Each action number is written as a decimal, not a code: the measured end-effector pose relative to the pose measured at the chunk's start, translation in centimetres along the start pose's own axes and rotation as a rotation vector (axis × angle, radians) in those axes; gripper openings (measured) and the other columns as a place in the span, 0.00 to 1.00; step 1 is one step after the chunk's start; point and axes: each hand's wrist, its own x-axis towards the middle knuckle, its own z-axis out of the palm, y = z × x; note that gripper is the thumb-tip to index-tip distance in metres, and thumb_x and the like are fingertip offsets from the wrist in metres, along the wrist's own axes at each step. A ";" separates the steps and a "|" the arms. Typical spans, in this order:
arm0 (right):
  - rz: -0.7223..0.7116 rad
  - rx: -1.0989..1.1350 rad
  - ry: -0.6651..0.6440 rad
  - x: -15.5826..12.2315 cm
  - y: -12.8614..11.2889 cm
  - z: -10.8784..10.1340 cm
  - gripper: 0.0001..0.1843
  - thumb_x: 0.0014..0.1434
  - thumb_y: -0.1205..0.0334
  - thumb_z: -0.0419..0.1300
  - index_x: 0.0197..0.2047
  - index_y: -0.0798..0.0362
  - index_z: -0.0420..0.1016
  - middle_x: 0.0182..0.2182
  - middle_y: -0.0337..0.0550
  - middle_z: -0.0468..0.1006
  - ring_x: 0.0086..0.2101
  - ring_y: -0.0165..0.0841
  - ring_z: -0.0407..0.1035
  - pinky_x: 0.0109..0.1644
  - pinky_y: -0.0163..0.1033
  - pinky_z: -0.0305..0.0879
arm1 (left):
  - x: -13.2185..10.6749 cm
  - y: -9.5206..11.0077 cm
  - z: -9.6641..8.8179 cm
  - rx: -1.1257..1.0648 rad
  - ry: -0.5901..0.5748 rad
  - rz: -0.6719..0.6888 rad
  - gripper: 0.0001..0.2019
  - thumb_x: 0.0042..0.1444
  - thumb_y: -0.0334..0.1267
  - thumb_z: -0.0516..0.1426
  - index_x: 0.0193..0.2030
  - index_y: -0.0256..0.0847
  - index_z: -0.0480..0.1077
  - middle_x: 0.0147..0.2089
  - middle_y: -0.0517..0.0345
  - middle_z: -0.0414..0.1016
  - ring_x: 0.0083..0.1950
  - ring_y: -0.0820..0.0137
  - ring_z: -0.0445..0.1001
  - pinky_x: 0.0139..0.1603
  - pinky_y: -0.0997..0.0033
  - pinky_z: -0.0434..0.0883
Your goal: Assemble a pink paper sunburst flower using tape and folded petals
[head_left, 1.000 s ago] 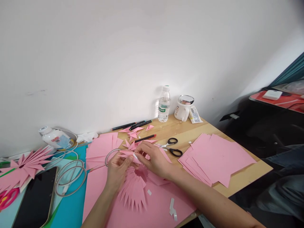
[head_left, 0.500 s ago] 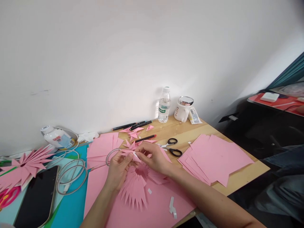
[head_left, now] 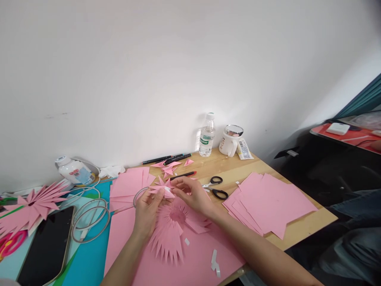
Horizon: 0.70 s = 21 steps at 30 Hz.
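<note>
My left hand [head_left: 150,206] grips a small folded pink paper piece [head_left: 160,192] between thumb and fingers, with a white strip [head_left: 168,190] on its upper face. At its right end, my right hand [head_left: 192,194] has thumb and bent fingers closed on the piece; their tips are partly hidden. Below both hands lies a round fan of pleated pink paper [head_left: 166,240] with pointed ends and a hole in its middle. It rests on a large pink sheet [head_left: 149,272]. White paper scraps [head_left: 215,263] are scattered to its right.
Black-handled scissors [head_left: 219,193], markers [head_left: 169,159], a water bottle [head_left: 207,137] and a white mug [head_left: 229,142] stand or lie behind. Stacked pink sheets [head_left: 276,202] are on the right. Leftward are a phone [head_left: 47,246], a coiled cable [head_left: 91,220] and a second pink fan [head_left: 35,206].
The right fingers have shifted slightly up and apart at the piece's end, so more of the white strip shows. The left hand keeps its hold; the view has tilted up slightly.
</note>
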 end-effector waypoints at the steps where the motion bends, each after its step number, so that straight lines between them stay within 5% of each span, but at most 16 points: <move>1: -0.051 -0.067 0.067 0.0 -0.1 0.0 0.04 0.56 0.64 0.57 0.35 0.53 0.73 0.33 0.42 0.76 0.32 0.29 0.69 0.35 0.35 0.66 | 0.0 0.0 -0.1 0.044 0.028 0.028 0.09 0.48 0.42 0.63 0.32 0.38 0.72 0.31 0.56 0.78 0.30 0.67 0.76 0.32 0.69 0.73; 6: -0.211 -0.312 0.134 -0.5 -0.5 0.4 0.08 0.59 0.64 0.55 0.30 0.52 0.72 0.25 0.40 0.74 0.26 0.29 0.65 0.30 0.34 0.61 | -0.5 0.3 0.3 0.280 0.099 0.120 0.10 0.48 0.41 0.63 0.35 0.40 0.73 0.33 0.57 0.78 0.29 0.67 0.77 0.34 0.69 0.74; 21: -0.434 -0.565 0.141 -1.0 0.4 0.6 0.09 0.61 0.68 0.51 0.34 0.53 0.71 0.28 0.45 0.75 0.28 0.31 0.67 0.31 0.35 0.63 | -0.9 -0.2 0.2 0.532 0.136 0.414 0.05 0.43 0.36 0.65 0.30 0.46 0.78 0.33 0.57 0.75 0.37 0.66 0.74 0.30 0.74 0.72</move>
